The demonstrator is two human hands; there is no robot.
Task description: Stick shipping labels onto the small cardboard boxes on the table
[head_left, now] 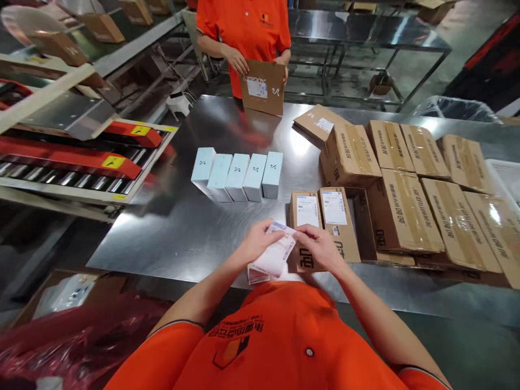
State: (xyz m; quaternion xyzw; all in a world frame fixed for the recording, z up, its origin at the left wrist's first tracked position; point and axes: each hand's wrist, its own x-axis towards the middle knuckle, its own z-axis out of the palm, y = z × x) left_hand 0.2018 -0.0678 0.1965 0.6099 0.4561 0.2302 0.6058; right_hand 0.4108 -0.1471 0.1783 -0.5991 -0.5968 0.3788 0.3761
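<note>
My left hand (260,238) pinches a printed shipping label (278,250) between thumb and fingers, just above the table's front edge. At the label's upper right corner, my right hand (319,245) has its fingertips pinched on the same sheet. Under it, a stack of labels (258,275) shows in part near the table edge. Two cartons with labels on top, the left carton (307,211) and the right carton (335,206), stand right beside my right hand. Several pale blue boxes (236,170) stand in a row beyond my hands.
Several taped brown cartons (410,208) crowd the right side of the steel table (162,238). Flat cardboard (319,122) lies behind them. Across the table a co-worker in orange holds a labelled cardboard piece (264,89). A roller conveyor (60,173) runs at left.
</note>
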